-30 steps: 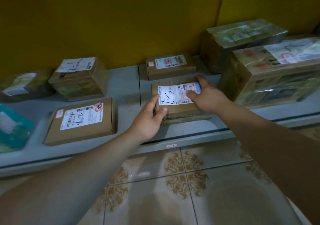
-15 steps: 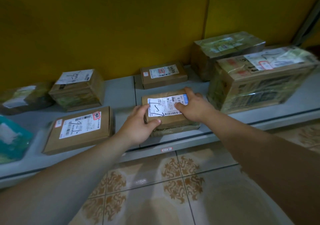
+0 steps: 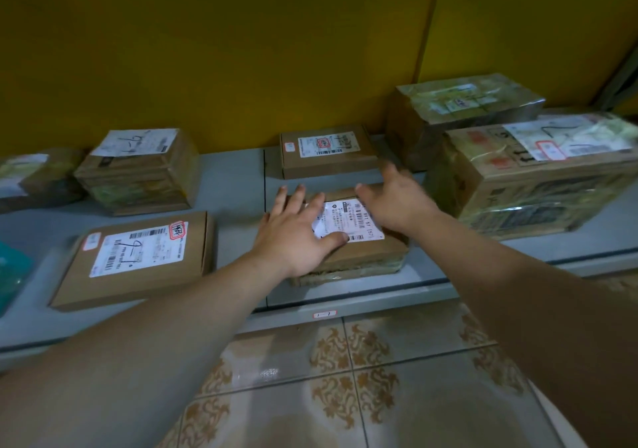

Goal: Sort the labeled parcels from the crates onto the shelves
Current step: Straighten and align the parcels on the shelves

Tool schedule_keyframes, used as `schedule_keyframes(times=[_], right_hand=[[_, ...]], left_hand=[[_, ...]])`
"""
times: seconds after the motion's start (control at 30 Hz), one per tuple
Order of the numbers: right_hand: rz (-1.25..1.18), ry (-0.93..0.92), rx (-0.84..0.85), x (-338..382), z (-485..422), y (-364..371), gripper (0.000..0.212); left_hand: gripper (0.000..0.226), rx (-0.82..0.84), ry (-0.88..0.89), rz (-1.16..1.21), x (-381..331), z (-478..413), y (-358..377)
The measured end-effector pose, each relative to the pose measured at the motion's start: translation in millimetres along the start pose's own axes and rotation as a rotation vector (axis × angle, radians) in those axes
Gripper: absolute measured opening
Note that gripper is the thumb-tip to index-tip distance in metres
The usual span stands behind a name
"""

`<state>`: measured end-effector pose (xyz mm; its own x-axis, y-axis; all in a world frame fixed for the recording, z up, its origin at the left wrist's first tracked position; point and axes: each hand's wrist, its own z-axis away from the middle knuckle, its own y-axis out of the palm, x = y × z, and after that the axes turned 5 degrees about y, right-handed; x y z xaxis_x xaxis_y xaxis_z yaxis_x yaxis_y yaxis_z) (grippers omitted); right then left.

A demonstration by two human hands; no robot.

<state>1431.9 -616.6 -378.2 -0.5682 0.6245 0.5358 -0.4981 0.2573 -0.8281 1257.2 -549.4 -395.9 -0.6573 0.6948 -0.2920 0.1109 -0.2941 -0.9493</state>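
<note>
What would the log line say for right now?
labeled parcel: lying on grey shelf | left hand: open, flat on parcel | right hand: open, over its far corner, contact unclear

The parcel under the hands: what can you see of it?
A flat brown cardboard parcel, its edges taped, lies near the front edge of the shelf. A white barcode label sits on top. The left hand rests spread on it, thumb on the label; the right hand, open and blurred, is at its far right side.

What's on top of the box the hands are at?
A white label sits on the parcel. The left hand lies flat across the label's left part, hiding the print there. The right hand spreads over the far right corner; whether it touches is unclear.
</note>
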Motion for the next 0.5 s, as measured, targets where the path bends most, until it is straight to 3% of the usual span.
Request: schedule_keyframes(times=[0.17, 0.5], right_hand=[[0.011, -0.087, -0.007, 22.0, -49.6, 6.5, 0.063], [0.285, -0.112, 0.098, 37.0, -113.4, 11.8, 0.079]], left_hand=[[0.086, -0.031, 0.025, 0.023, 1.5, -0.8, 2.5], [0.088, -0.059, 0.01, 0.069, 2.6, -0.3, 4.6]])
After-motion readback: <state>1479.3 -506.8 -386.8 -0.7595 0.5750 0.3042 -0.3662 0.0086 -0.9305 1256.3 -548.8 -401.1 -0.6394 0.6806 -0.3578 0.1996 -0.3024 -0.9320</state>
